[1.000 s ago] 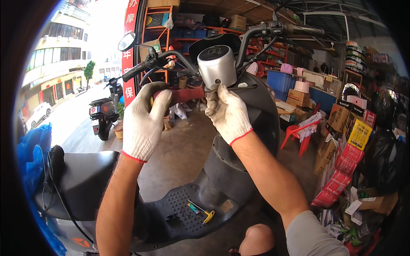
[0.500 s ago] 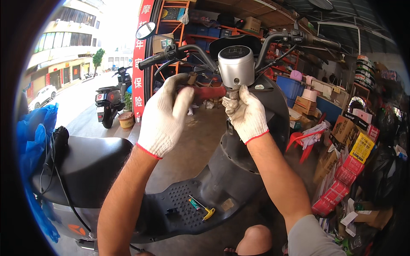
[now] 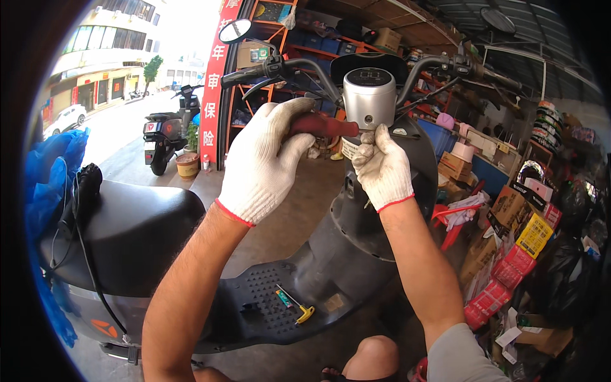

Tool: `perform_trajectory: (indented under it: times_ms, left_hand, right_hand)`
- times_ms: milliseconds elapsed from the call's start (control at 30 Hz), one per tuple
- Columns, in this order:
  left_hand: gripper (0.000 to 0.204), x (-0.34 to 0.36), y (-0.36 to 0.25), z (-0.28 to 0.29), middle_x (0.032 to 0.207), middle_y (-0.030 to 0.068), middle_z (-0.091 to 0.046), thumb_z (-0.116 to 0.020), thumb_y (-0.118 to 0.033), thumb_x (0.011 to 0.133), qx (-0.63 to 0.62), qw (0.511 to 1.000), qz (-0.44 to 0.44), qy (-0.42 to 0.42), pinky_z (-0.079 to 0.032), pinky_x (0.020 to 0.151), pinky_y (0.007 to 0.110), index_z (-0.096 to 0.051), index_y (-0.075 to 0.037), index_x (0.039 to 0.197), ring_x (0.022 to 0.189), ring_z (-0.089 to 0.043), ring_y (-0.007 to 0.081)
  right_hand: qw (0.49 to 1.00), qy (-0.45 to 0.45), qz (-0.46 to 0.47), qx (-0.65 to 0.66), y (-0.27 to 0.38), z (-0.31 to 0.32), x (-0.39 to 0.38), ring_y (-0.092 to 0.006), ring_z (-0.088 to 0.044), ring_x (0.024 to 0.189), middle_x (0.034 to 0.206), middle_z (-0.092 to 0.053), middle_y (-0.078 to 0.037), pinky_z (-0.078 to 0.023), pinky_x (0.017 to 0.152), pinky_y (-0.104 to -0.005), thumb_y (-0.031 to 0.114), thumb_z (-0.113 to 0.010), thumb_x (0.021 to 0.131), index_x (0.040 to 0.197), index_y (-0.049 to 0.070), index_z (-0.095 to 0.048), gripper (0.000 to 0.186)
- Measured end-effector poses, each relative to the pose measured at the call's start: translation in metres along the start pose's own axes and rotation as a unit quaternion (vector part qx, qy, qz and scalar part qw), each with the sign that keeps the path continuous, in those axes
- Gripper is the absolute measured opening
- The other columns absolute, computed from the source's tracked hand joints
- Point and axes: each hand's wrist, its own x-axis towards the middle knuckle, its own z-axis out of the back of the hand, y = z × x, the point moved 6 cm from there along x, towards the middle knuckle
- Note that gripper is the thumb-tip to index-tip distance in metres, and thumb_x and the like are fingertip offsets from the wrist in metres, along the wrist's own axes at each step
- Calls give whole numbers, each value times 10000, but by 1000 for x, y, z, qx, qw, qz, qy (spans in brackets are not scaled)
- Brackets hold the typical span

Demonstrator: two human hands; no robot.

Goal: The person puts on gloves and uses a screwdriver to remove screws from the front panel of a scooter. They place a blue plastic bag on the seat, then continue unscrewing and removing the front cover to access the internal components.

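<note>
My left hand, in a white knit glove with a red cuff, is wrapped round the red handle of a screwdriver, which lies roughly level and points right. My right hand, gloved alike, has its fingers curled closed at the screwdriver's front end; what they hold is hidden. Both hands are just below the silver round display housing of an electric scooter, close to its dark front panel. On the scooter's ribbed footboard lie a yellow-handled tool, a small green item and a small black piece.
Handlebars with a mirror rise around the display. A black seat is at left beside blue plastic. Cartons and a red stool stand at right. Another scooter is parked outside.
The view has shifted, so the scooter sits slightly farther right in it. Both hands keep their places by the display, and the screwdriver stays in my left hand.
</note>
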Motion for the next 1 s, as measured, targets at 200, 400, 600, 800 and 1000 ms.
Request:
perform_trajectory:
  times_ms: [200,400,600,800,1000]
  left_hand:
    - [391,-3,24,-6,802,189,-664,-548,-347,1001,-49,931,335,136,-523,784,381,-653,19,1090,831,-691,306]
    - [311,-6,8,-6,872,66,-647,-567,-167,992,-78,987,122,63,-524,836,282,-608,33,1226,885,-648,150]
    - [362,-1,0,-3,975,86,-650,-593,-122,973,-47,989,125,56,-522,772,262,-562,31,1300,890,-633,125]
    - [333,-3,6,-8,949,82,-651,-549,-172,1021,-124,982,140,37,-498,626,238,-566,48,1271,762,-620,96]
    - [434,-11,21,-9,722,64,-616,-487,-366,1047,-124,921,351,116,-445,520,268,-629,28,1158,541,-559,89]
  right_hand:
    - [999,32,-7,-25,-1,6,1,-131,-600,715,866,-647,-13,-474,571,-281,223,-564,1036,1046,84,-628,154]
    - [1000,-15,2,-11,-2,3,0,-124,-589,710,839,-630,-12,-455,566,-271,231,-557,1040,1034,85,-619,159]
    - [1000,-4,3,-18,-1,-1,-1,-129,-528,634,784,-589,-9,-425,563,-266,246,-558,1042,998,93,-601,165]
    - [1000,16,-22,14,-3,1,0,-137,-543,631,806,-595,-22,-442,570,-269,286,-553,1043,1026,90,-598,201]
    - [1000,-9,16,12,-2,-2,-5,-149,-632,734,937,-665,-62,-537,636,-276,241,-566,1035,1106,72,-609,189]
